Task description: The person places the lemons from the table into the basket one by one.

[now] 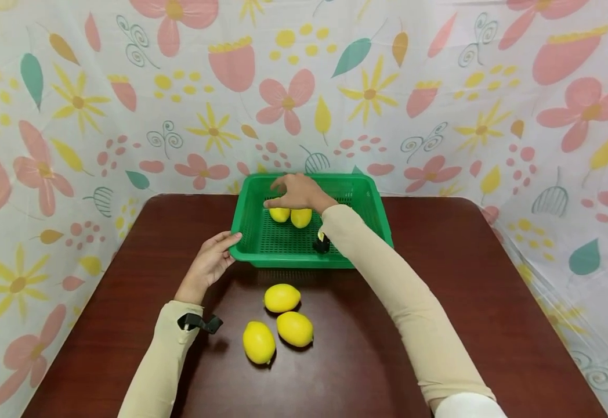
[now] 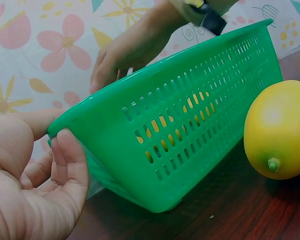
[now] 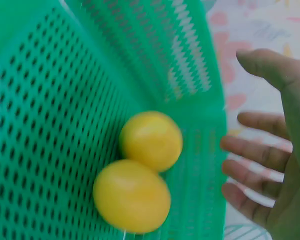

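Observation:
A green plastic basket (image 1: 309, 263) with perforated walls stands toward the far edge of the table. My left hand (image 1: 211, 259) grips its near left corner, thumb and fingers pinching the rim in the left wrist view. Above the basket's inside reaches my right hand (image 1: 301, 193), its spread fingers (image 3: 257, 150) holding nothing in the right wrist view. Two yellow lemons lie side by side on the basket floor, one lemon (image 3: 151, 141) touching the other lemon (image 3: 132, 196). On the table before the basket are three more: a back lemon (image 1: 282, 298), a right lemon (image 1: 295, 329) and a left lemon (image 1: 259, 342).
The dark brown tabletop (image 1: 471, 302) has a glossy surface. A flower-printed sheet (image 1: 288, 75) rises behind it and along both sides. Black camera mounts sit on the wrists, the left mount (image 1: 199, 323) near the left lemon.

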Available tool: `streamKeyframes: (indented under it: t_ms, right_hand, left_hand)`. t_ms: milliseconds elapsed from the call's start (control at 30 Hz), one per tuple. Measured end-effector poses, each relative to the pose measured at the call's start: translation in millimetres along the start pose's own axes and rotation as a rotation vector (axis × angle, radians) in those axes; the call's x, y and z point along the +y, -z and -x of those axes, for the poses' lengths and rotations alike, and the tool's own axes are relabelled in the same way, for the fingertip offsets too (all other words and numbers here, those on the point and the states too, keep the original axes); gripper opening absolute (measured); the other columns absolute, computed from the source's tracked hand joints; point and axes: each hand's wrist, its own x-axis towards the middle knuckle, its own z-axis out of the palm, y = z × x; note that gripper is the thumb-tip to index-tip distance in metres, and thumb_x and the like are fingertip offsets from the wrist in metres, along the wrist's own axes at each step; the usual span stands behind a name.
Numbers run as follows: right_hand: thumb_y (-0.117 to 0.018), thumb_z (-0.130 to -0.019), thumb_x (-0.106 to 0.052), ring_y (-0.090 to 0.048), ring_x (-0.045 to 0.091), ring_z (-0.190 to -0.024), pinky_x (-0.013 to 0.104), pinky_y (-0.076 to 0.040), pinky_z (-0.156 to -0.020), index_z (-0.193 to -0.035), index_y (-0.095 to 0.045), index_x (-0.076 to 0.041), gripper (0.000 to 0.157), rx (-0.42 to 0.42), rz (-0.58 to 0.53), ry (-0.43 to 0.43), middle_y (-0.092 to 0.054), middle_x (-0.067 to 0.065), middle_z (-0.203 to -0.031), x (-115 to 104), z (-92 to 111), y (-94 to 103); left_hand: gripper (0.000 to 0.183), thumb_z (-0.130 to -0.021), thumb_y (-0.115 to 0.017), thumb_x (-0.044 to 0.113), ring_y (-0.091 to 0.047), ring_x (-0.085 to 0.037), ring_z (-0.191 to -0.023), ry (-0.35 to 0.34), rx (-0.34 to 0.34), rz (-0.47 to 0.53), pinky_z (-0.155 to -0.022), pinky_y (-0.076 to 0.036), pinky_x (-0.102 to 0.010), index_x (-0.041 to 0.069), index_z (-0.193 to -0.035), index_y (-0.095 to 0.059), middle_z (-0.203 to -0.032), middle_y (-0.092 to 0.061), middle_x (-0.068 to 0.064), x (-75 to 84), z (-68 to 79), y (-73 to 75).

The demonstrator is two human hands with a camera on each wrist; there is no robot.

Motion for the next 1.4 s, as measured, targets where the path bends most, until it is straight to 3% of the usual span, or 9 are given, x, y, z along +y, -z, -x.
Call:
streamKeyframes:
  t_ms: [333, 600, 867, 1133, 1400]
  right_hand:
    - [-0.062, -0.080, -0.066, -0.059, 0.014, -0.102, 0.038, -0.049, -0.085, -0.120, -0.063, -0.024, 0.058, 0.153, -0.076, -0.001, -0.065, -0.004, -0.117, -15.8, 73.2, 17.8]
    - [-0.064, -0.082, -0.062, -0.061, 0.015, -0.097, 0.036, -0.050, -0.081, -0.118, -0.065, -0.022, 0.054, 0.186, -0.117, 0.047, -0.067, -0.004, -0.110, -20.6, 125.2, 24.1]
    - [-0.067, -0.082, -0.058, -0.060, 0.006, -0.098, 0.033, -0.051, -0.084, -0.116, -0.067, -0.020, 0.052, 0.264, -0.046, 0.141, -0.067, -0.008, -0.108, -32.3, 167.4, -7.8]
    - [-0.070, -0.082, -0.052, -0.062, 0.014, -0.095, 0.032, -0.050, -0.080, -0.116, -0.068, -0.019, 0.047, 0.326, -0.005, 0.172, -0.068, -0.007, -0.104, -50.3, 209.0, -47.5]
    - [-0.066, -0.082, -0.059, -0.058, 0.006, -0.089, 0.025, -0.050, -0.071, -0.112, -0.069, -0.021, 0.048, 0.288, -0.001, 0.185, -0.066, -0.013, -0.103, -57.4, 239.9, -81.9]
  left_hand:
    - [0.023, -0.094, -0.063, 0.021, -0.060, -0.009, -0.073, 0.000, -0.006, -0.001, -0.067, -0.050, -0.020, 0.008, -0.111, -0.053, -0.091, -0.059, 0.001, -2.2, 0.8, 0.0]
    - [0.021, -0.094, -0.063, 0.020, -0.058, -0.008, -0.070, -0.005, -0.017, 0.018, -0.065, -0.050, -0.020, 0.008, -0.109, -0.053, -0.091, -0.058, 0.000, 1.7, -2.9, -0.5]
    - [0.021, -0.094, -0.063, 0.020, -0.058, -0.009, -0.068, 0.001, -0.020, 0.010, -0.064, -0.049, -0.020, 0.008, -0.108, -0.053, -0.088, -0.058, 0.001, 0.3, 2.6, 5.5]
    - [0.020, -0.095, -0.063, 0.020, -0.059, -0.008, -0.070, -0.008, -0.034, 0.031, -0.064, -0.049, -0.020, 0.009, -0.109, -0.053, -0.089, -0.059, 0.001, 0.5, 6.0, 4.2]
    - [0.018, -0.094, -0.063, 0.018, -0.058, -0.007, -0.065, -0.018, -0.027, 0.034, -0.062, -0.049, -0.020, 0.009, -0.106, -0.053, -0.084, -0.059, 0.001, -0.1, 1.5, 0.5]
